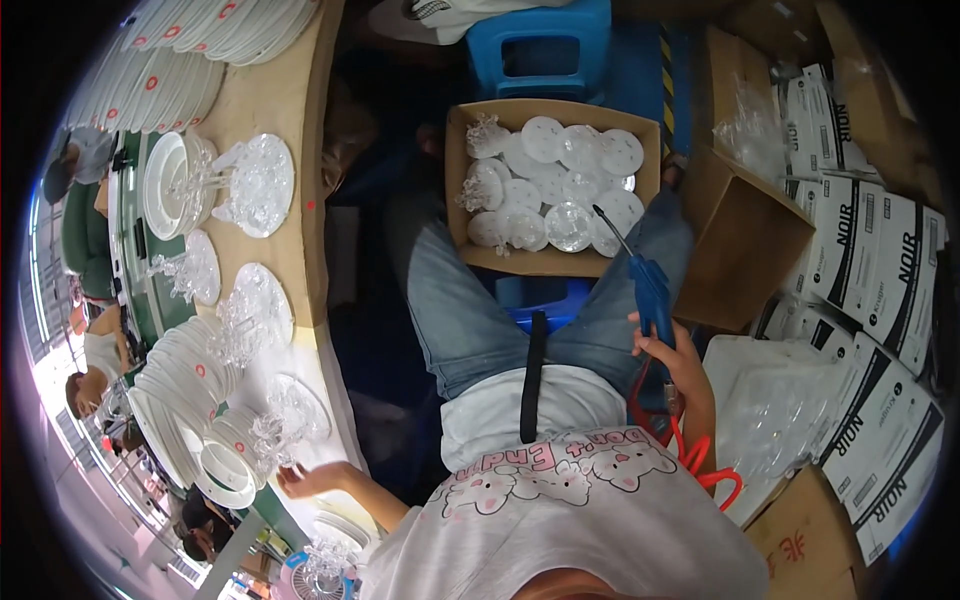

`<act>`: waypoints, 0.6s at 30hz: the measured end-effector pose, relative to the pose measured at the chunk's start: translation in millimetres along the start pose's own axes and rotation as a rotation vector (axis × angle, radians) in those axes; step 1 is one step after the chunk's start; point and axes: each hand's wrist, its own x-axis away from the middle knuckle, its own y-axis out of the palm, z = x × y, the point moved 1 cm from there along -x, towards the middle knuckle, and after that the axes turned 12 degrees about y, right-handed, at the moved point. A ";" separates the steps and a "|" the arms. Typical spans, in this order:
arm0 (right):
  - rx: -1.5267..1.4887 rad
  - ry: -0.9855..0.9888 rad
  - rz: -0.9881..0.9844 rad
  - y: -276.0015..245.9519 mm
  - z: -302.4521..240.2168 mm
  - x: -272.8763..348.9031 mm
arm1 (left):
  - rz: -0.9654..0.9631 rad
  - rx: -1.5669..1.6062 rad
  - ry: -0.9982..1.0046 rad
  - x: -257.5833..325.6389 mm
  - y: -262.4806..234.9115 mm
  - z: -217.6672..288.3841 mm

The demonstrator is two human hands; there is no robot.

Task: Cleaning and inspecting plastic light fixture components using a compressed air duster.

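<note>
My right hand [678,355] is wrapped round the grip of a blue air blow gun [652,295] with a thin metal nozzle. The nozzle slants up and left over the right corner of an open cardboard box [455,130] between my knees. Inside the box lie several clear round plastic discs [568,228], some with wiry clear pieces attached. At the bench's near end, my left hand [310,481] has its fingers apart and holds nothing. It is just below a clear disc with wiry branches [290,418]; I cannot tell whether they touch.
White plastic rings and plates [175,385] stand stacked along the bench [300,75] at left. A red hose [700,462] trails from the gun. White printed cartons [850,245] and an open brown box [745,240] crowd the right. Ahead is a blue stool [540,22].
</note>
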 end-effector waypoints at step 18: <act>-0.287 0.153 0.231 -29.5 39.4 -31.7 | -2.012 0.531 0.382 514.1 282.7 100.7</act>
